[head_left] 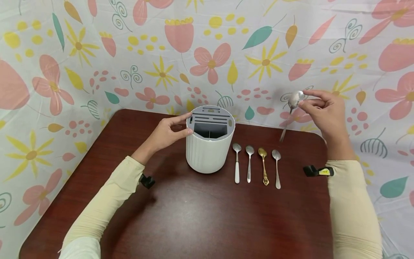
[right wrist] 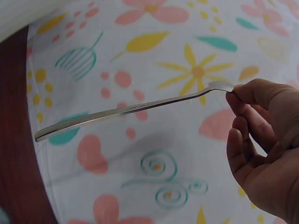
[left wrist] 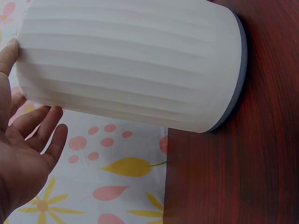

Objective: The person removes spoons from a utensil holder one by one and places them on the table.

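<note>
My left hand [head_left: 168, 131] touches the left side of a white ribbed utensil holder [head_left: 208, 154] near its rim, thumb and index finger spread apart. Its other fingers curve loosely beside the holder wall [left wrist: 131, 60] in the left wrist view. Raised over the table's back right, my right hand [head_left: 326, 111] pinches a silver spoon [head_left: 295, 100] by its bowl, between thumb and index finger. The spoon's handle [right wrist: 126, 109] points away from the hand, slanting down to the left in the head view. The holder's grey top has slots and a divided opening.
Right of the holder, several spoons lie in a row on the dark red table [head_left: 194, 216]: a white-handled spoon [head_left: 237, 171], a silver spoon [head_left: 249, 163], a gold spoon [head_left: 263, 165] and another silver spoon [head_left: 277, 169]. A flower-patterned cloth [head_left: 265, 82] hangs behind the table.
</note>
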Available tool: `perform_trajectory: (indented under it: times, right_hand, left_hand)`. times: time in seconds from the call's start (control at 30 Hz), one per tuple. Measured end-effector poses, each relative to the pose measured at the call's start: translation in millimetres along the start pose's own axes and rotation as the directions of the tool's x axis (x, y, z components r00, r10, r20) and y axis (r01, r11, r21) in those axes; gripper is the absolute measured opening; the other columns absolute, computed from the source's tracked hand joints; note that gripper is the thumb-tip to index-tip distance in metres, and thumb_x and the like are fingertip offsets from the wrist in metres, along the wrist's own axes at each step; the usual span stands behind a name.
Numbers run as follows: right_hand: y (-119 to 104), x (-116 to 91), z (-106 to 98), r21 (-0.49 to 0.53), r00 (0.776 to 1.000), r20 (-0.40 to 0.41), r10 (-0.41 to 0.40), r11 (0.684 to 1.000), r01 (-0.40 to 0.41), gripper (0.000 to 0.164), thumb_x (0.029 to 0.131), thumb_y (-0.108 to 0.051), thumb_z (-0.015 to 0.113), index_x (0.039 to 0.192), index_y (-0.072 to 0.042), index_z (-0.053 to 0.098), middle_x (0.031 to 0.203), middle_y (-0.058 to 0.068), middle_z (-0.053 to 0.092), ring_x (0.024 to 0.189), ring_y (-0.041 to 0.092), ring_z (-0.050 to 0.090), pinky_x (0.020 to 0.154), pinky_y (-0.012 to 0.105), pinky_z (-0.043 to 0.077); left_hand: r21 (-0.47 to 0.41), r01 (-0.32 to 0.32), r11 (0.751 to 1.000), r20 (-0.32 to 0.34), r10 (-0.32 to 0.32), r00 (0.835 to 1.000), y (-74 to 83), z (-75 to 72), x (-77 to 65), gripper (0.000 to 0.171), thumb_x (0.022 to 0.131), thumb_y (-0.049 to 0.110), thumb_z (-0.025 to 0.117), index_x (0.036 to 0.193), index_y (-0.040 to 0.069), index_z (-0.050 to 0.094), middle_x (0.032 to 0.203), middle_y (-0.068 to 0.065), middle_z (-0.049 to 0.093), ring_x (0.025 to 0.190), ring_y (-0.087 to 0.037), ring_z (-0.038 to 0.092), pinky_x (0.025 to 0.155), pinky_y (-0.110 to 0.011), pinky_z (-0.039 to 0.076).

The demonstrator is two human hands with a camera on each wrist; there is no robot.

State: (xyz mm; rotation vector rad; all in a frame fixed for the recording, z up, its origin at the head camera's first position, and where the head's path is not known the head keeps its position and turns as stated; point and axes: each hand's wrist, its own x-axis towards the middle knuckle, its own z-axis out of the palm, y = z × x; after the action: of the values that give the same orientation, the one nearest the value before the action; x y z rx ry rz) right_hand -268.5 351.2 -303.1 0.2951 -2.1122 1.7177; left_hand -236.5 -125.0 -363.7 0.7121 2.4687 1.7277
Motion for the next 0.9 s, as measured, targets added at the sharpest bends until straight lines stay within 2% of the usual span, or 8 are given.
perform_trajectory:
  times: [0.13, 0.33, 0.5, 0.57, 0.73, 0.8, 0.9]
  right_hand:
    - [10, -6, -16, -0.103, 0.998, 0.003, 0.064, 0.993, -0.063, 0.037, 0.089, 0.002, 0.075, 0.126, 0.003, 0.071, 0.077, -0.009, 0.077, 0.069, 0.000, 0.070, 0.064, 0.012, 0.050]
    - [27, -16, -36, -0.284, 0.989, 0.024, 0.147, 0.949, -0.134, 0.040, 0.093, -0.009, 0.075, 0.132, -0.003, 0.068, 0.081, -0.018, 0.076, 0.074, -0.004, 0.068, 0.066, 0.011, 0.049]
    - [43, -22, -50, -0.351, 0.977, 0.068, 0.203, 0.921, -0.168, 0.041, 0.095, -0.012, 0.074, 0.134, -0.004, 0.067, 0.083, -0.023, 0.074, 0.075, -0.005, 0.066, 0.069, 0.011, 0.050]
    - [49, -24, -54, -0.327, 0.971, 0.093, 0.220, 0.928, -0.179, 0.039, 0.095, -0.010, 0.073, 0.134, -0.005, 0.067, 0.084, -0.022, 0.075, 0.077, -0.005, 0.068, 0.071, 0.011, 0.052]
    - [66, -28, -63, -0.170, 0.955, 0.138, 0.264, 0.956, -0.239, 0.035, 0.095, -0.003, 0.071, 0.130, -0.007, 0.071, 0.087, -0.015, 0.077, 0.076, 0.001, 0.071, 0.070, 0.015, 0.054]
    - [72, -29, -66, -0.098, 0.942, 0.151, 0.301, 0.952, -0.289, 0.033, 0.095, -0.003, 0.071, 0.127, -0.010, 0.073, 0.089, -0.013, 0.078, 0.075, 0.003, 0.071, 0.070, 0.016, 0.054]
    - [81, -30, -71, 0.001, 0.915, 0.172, 0.364, 0.929, -0.370, 0.031, 0.095, -0.003, 0.072, 0.124, -0.014, 0.075, 0.093, -0.009, 0.079, 0.078, 0.005, 0.072, 0.070, 0.019, 0.055]
  left_hand:
    - [0.001, -0.001, 1.000, 0.000, 0.001, 1.000, -0.4, 0.0, -0.1, 0.060, 0.095, 0.016, 0.074, 0.151, 0.012, 0.052, 0.151, -0.010, 0.054, 0.131, -0.029, 0.057, 0.101, -0.054, 0.048]
    - [-0.003, -0.003, 1.000, -0.002, 0.003, 1.000, -0.9, 0.0, 0.0, 0.060, 0.096, 0.015, 0.074, 0.151, 0.012, 0.052, 0.151, -0.009, 0.054, 0.131, -0.029, 0.057, 0.102, -0.054, 0.048]
    - [-0.003, -0.002, 1.000, -0.003, 0.002, 1.000, -0.6, 0.2, -0.5, 0.060, 0.096, 0.016, 0.074, 0.151, 0.012, 0.052, 0.149, -0.011, 0.056, 0.130, -0.030, 0.058, 0.101, -0.054, 0.048]
    - [0.000, 0.001, 1.000, -0.004, -0.001, 1.000, -0.5, 0.2, -0.8, 0.060, 0.096, 0.016, 0.074, 0.151, 0.012, 0.052, 0.149, -0.011, 0.056, 0.130, -0.029, 0.058, 0.101, -0.053, 0.049]
    - [0.010, 0.005, 1.000, -0.003, -0.005, 1.000, 0.0, 0.2, -1.2, 0.060, 0.096, 0.017, 0.074, 0.152, 0.013, 0.052, 0.150, -0.009, 0.055, 0.131, -0.027, 0.057, 0.101, -0.051, 0.049]
    - [0.013, 0.004, 1.000, -0.004, -0.004, 1.000, 0.1, 0.2, -1.3, 0.060, 0.096, 0.017, 0.074, 0.152, 0.013, 0.052, 0.150, -0.009, 0.055, 0.131, -0.027, 0.057, 0.101, -0.050, 0.049]
    - [0.007, 0.000, 1.000, -0.003, 0.000, 1.000, 0.1, 0.4, -1.3, 0.060, 0.096, 0.016, 0.074, 0.152, 0.013, 0.052, 0.149, -0.010, 0.056, 0.130, -0.028, 0.057, 0.101, -0.051, 0.049]
